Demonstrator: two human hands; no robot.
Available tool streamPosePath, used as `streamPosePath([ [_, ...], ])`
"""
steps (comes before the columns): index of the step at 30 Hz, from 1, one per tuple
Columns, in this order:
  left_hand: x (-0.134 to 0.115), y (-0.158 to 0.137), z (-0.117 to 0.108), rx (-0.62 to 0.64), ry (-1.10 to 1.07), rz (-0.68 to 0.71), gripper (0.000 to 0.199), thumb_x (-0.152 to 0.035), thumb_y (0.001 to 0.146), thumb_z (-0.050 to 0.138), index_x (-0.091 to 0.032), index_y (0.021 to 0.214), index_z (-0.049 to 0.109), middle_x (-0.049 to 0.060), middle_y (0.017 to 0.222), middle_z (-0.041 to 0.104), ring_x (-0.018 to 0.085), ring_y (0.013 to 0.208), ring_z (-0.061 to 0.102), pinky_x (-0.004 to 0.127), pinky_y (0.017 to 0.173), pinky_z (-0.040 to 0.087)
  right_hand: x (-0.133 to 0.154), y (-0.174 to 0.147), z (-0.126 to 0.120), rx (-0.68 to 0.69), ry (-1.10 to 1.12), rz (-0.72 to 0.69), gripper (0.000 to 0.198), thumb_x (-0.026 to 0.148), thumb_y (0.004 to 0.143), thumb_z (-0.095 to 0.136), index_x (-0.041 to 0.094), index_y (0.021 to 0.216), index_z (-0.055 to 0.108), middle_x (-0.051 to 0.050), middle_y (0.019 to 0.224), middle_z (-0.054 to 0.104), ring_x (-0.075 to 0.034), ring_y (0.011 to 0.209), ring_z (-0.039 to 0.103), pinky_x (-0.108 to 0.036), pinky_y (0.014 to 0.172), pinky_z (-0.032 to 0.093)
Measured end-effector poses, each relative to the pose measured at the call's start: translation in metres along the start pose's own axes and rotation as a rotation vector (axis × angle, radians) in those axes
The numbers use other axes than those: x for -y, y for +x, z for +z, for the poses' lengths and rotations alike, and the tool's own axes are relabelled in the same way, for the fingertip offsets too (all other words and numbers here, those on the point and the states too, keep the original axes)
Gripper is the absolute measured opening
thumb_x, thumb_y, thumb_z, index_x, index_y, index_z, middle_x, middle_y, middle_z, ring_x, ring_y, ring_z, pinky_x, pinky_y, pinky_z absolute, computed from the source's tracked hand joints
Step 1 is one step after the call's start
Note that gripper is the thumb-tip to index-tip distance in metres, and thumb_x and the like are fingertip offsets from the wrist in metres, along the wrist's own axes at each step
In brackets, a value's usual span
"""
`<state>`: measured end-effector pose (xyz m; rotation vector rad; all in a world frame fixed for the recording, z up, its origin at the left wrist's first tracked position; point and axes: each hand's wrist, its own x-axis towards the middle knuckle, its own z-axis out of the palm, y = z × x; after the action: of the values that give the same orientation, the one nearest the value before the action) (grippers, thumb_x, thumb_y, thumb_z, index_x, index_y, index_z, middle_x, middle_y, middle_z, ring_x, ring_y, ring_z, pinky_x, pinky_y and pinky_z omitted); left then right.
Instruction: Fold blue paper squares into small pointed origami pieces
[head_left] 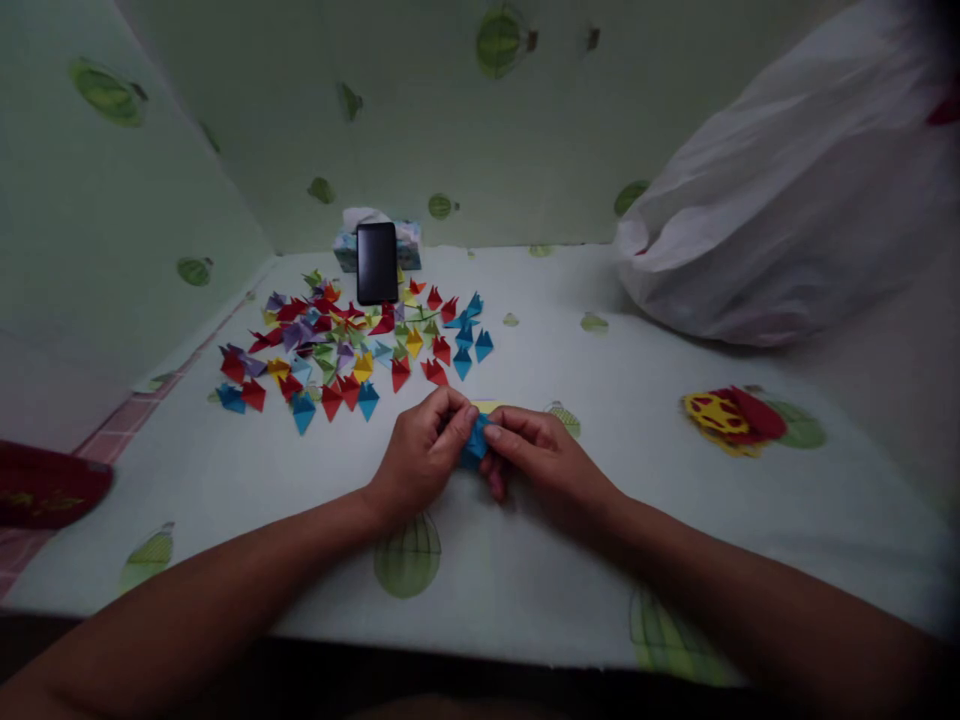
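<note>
Between my two hands is a small blue piece of folded paper (475, 442), held above the middle of the table. My left hand (426, 448) pinches its upper left side between thumb and curled fingers. From the other side my right hand (544, 455) grips it with thumb on top and fingers beneath. Part of the paper is hidden by the fingers. Just behind the hands a bit of yellow paper (487, 407) shows. Many folded paper pieces, red, blue, purple, green and yellow, such as a blue one (303, 411), lie spread out to the left and beyond.
A black phone (376, 263) leans on a tissue box (345, 250) at the back. A large white plastic bag (750, 200) stands at the back right. Red and yellow cut-out pieces (727, 420) lie on the right; a red object (52, 485) is at the left edge.
</note>
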<state>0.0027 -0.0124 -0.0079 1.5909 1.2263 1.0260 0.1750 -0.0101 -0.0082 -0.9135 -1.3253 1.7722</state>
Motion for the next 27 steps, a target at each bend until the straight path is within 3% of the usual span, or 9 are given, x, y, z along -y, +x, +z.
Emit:
streamPosePath([
  [5,0.0009,-0.0019,0.0014,-0.030,0.032,0.013,0.025,-0.038,0.096,0.055,-0.018,0.082,0.054,-0.004,0.068,0.054,0.009,0.057,0.047,0.022,0.055,0.038,-0.0009,0.0002,0.0002,-0.006,-0.036,0.022,0.031,0.039,0.087,0.065,0.017,0.067,0.057,0.004,0.048,0.057,-0.008,0.040,0.052,-0.021,0.045,0.040],
  [13,-0.0072,0.0049,-0.0008,0.141,-0.335,-0.189,0.027,-0.039,0.090,0.064,-0.015,0.081,0.058,-0.003,0.068,0.058,0.008,0.055,0.053,0.021,0.055,0.042,0.0026,0.0008,-0.0012,-0.175,-0.061,-0.038,0.028,0.038,0.086,0.066,0.017,0.070,0.057,0.003,0.060,0.061,-0.007,0.042,0.053,-0.022,0.045,0.041],
  [23,-0.0024,0.0057,0.0030,0.112,-0.450,-0.261,0.024,-0.034,0.082,0.074,-0.013,0.079,0.063,-0.001,0.071,0.064,0.008,0.059,0.053,0.021,0.059,0.043,-0.0042,0.0024,0.0001,-0.209,-0.018,-0.068,0.029,0.040,0.087,0.066,0.017,0.071,0.057,0.003,0.063,0.061,-0.008,0.045,0.054,-0.023,0.047,0.042],
  [27,-0.0020,0.0078,0.0012,0.116,-0.417,-0.258,0.024,-0.035,0.081,0.074,-0.013,0.078,0.064,-0.001,0.067,0.062,0.007,0.056,0.050,0.020,0.057,0.040,-0.0015,0.0028,-0.0018,-0.129,-0.052,-0.051,0.030,0.041,0.087,0.066,0.018,0.072,0.055,0.001,0.064,0.065,-0.009,0.047,0.055,-0.024,0.050,0.043],
])
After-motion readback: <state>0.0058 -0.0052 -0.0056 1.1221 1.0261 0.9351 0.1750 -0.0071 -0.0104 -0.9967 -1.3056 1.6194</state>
